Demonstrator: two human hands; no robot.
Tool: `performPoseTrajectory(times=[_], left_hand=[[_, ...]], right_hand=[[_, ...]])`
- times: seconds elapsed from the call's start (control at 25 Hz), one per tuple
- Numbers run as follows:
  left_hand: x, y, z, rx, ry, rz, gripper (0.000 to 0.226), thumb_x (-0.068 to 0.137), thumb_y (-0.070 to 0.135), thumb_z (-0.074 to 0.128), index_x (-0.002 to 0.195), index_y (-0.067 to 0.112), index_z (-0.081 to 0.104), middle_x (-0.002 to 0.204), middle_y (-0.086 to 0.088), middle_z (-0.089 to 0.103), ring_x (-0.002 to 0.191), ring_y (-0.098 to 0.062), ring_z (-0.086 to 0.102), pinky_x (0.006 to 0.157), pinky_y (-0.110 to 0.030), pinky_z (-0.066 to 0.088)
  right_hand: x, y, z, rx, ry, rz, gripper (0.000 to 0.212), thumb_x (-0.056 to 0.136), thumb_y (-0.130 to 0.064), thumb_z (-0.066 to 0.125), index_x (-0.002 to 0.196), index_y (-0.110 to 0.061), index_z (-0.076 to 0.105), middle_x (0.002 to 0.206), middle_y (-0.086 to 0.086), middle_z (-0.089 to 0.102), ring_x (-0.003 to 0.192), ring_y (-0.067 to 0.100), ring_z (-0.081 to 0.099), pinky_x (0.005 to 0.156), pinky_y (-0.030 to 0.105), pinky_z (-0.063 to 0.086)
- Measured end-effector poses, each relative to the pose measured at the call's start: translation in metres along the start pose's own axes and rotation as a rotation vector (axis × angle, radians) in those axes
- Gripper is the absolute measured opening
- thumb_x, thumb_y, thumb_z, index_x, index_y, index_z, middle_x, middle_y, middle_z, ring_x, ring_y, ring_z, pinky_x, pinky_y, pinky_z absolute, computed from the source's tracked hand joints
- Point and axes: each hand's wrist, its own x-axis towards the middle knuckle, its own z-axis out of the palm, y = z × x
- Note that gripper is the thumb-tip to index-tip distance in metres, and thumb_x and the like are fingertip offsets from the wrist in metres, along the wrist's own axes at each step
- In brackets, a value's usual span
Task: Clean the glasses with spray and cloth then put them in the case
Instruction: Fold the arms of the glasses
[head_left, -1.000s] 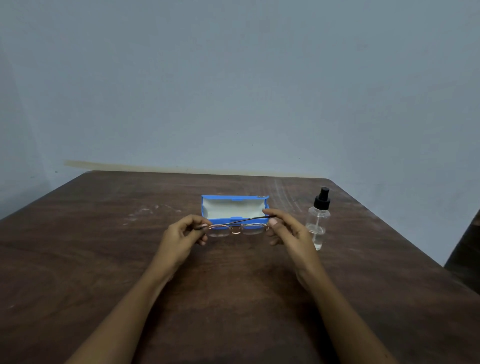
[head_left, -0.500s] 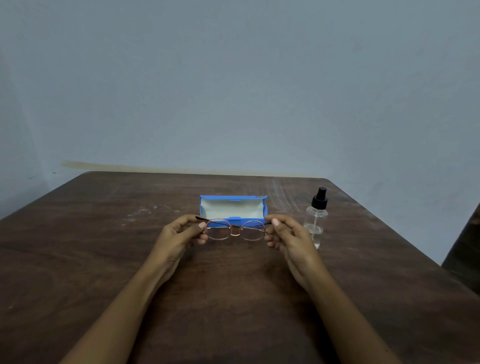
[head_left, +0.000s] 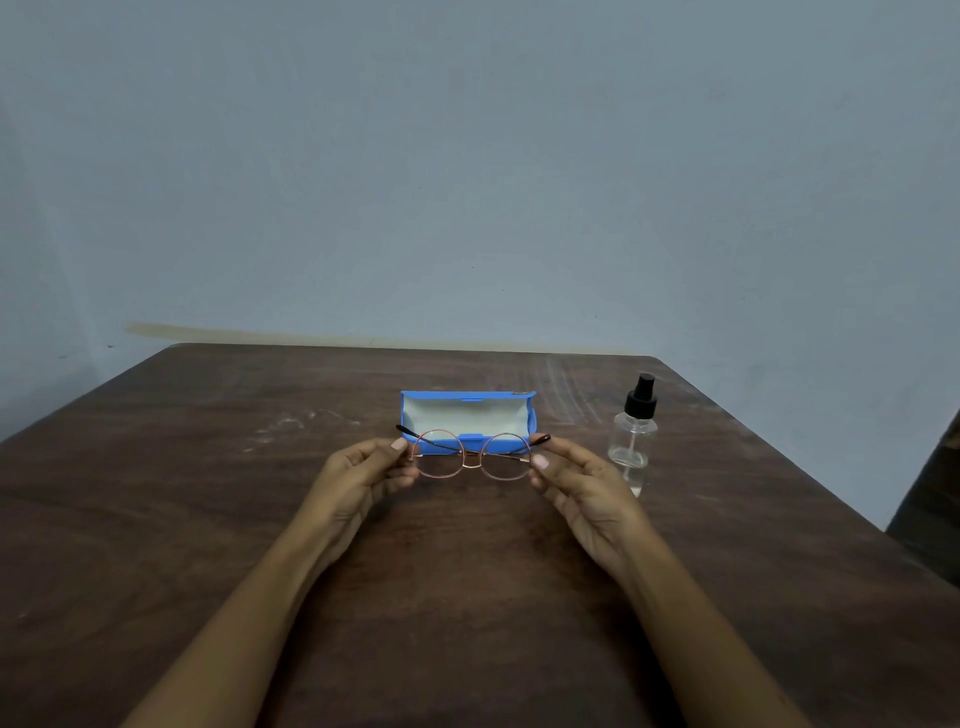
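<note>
Round glasses (head_left: 470, 457) with a thin copper frame hang above the table, their temples folded across behind the lenses. My left hand (head_left: 366, 470) pinches the left rim and my right hand (head_left: 576, 480) pinches the right rim. Just behind them the blue case (head_left: 467, 413) lies open, its pale lining facing me. A clear spray bottle (head_left: 634, 439) with a black nozzle stands upright to the right of my right hand. No cloth is visible.
The dark wooden table (head_left: 260, 519) runs to a blue-grey wall at the back. Its right edge slants toward me, with a dark object (head_left: 930, 519) beyond it.
The glasses have been lifted and turned upright so both round lenses face me. Both temples now lie folded behind the lenses. Both hands kept their hold.
</note>
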Motion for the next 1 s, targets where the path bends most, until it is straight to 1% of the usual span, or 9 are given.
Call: performPoseTrajectory(times=[0.16, 0.28, 0.44, 0.52, 0.64, 0.76, 0.84, 0.92, 1.0], left_hand=[[-0.0009, -0.0007, -0.0008, 0.019, -0.014, 0.001, 0.013, 0.085, 0.001, 0.053, 0.079, 0.003, 0.064, 0.055, 0.003, 0.068, 0.055, -0.003, 0.064, 0.055, -0.01, 0.052], [-0.0005, -0.0012, -0.0013, 0.023, -0.009, -0.003, 0.012, 0.085, 0.0, 0.053, 0.08, 0.004, 0.063, 0.055, 0.004, 0.068, 0.054, -0.003, 0.064, 0.055, -0.01, 0.052], [-0.0008, -0.0025, -0.0013, 0.046, -0.019, -0.008, 0.011, 0.085, 0.002, 0.053, 0.078, 0.004, 0.062, 0.054, 0.004, 0.068, 0.052, -0.002, 0.063, 0.054, -0.01, 0.051], [-0.0009, -0.0029, -0.001, 0.062, -0.013, -0.006, 0.011, 0.085, 0.003, 0.053, 0.077, 0.004, 0.061, 0.052, 0.003, 0.067, 0.049, -0.002, 0.062, 0.051, -0.01, 0.051], [-0.0003, -0.0033, -0.0004, 0.099, -0.003, 0.001, 0.01, 0.085, 0.004, 0.054, 0.077, 0.004, 0.06, 0.051, 0.002, 0.067, 0.047, -0.002, 0.06, 0.048, -0.011, 0.05], [-0.0002, -0.0041, -0.0004, 0.129, 0.002, 0.001, 0.01, 0.085, 0.003, 0.054, 0.077, 0.004, 0.06, 0.051, 0.001, 0.067, 0.046, -0.003, 0.06, 0.047, -0.011, 0.049], [-0.0004, -0.0041, -0.0002, 0.155, 0.012, 0.001, 0.011, 0.085, 0.002, 0.054, 0.076, 0.004, 0.06, 0.056, -0.001, 0.066, 0.045, -0.003, 0.06, 0.046, -0.011, 0.049], [-0.0007, -0.0043, -0.0001, 0.21, 0.017, 0.007, 0.013, 0.085, 0.0, 0.053, 0.075, 0.004, 0.059, 0.064, -0.01, 0.062, 0.044, -0.003, 0.059, 0.045, -0.011, 0.048], [-0.0013, -0.0046, 0.0, 0.275, 0.02, 0.011, 0.013, 0.086, 0.001, 0.053, 0.075, 0.004, 0.059, 0.067, -0.012, 0.061, 0.044, -0.002, 0.059, 0.045, -0.011, 0.048]], right_hand=[[0.0001, 0.0003, 0.0009, -0.004, 0.007, -0.004, 0.026, 0.08, 0.013, 0.054, 0.088, -0.009, 0.065, 0.07, 0.0, 0.074, 0.064, 0.005, 0.066, 0.057, 0.015, 0.053], [-0.0002, 0.0007, 0.0019, -0.022, 0.044, -0.022, 0.024, 0.08, 0.012, 0.056, 0.09, -0.01, 0.061, 0.065, 0.0, 0.073, 0.059, 0.005, 0.065, 0.056, 0.015, 0.053], [0.0011, 0.002, 0.0016, -0.072, 0.084, -0.075, 0.017, 0.08, 0.008, 0.058, 0.09, -0.006, 0.056, 0.057, -0.001, 0.069, 0.053, 0.005, 0.062, 0.052, 0.015, 0.051], [0.0007, 0.0029, 0.0018, -0.115, 0.086, -0.099, 0.012, 0.081, 0.006, 0.059, 0.088, -0.004, 0.056, 0.056, -0.001, 0.067, 0.053, 0.005, 0.061, 0.052, 0.015, 0.05], [-0.0009, 0.0041, 0.0031, -0.217, 0.098, -0.143, 0.008, 0.082, 0.002, 0.06, 0.081, -0.005, 0.059, 0.057, 0.0, 0.064, 0.052, 0.004, 0.059, 0.052, 0.014, 0.049], [-0.0007, 0.0058, 0.0043, -0.297, 0.124, -0.183, 0.013, 0.084, 0.002, 0.059, 0.076, -0.007, 0.061, 0.06, 0.003, 0.063, 0.049, 0.001, 0.058, 0.05, 0.012, 0.049], [0.0002, 0.007, 0.004, -0.316, 0.137, -0.179, 0.015, 0.084, 0.004, 0.057, 0.076, -0.008, 0.062, 0.065, 0.006, 0.063, 0.05, 0.001, 0.06, 0.051, 0.012, 0.049], [0.0013, 0.0081, 0.0025, -0.335, 0.144, -0.158, 0.016, 0.085, 0.007, 0.055, 0.079, -0.007, 0.062, 0.068, 0.008, 0.063, 0.05, 0.001, 0.061, 0.052, 0.011, 0.05], [0.0013, 0.0088, 0.0017, -0.425, 0.156, -0.143, 0.015, 0.085, 0.006, 0.055, 0.081, -0.006, 0.063, 0.067, 0.007, 0.063, 0.048, 0.001, 0.059, 0.052, 0.01, 0.049]])
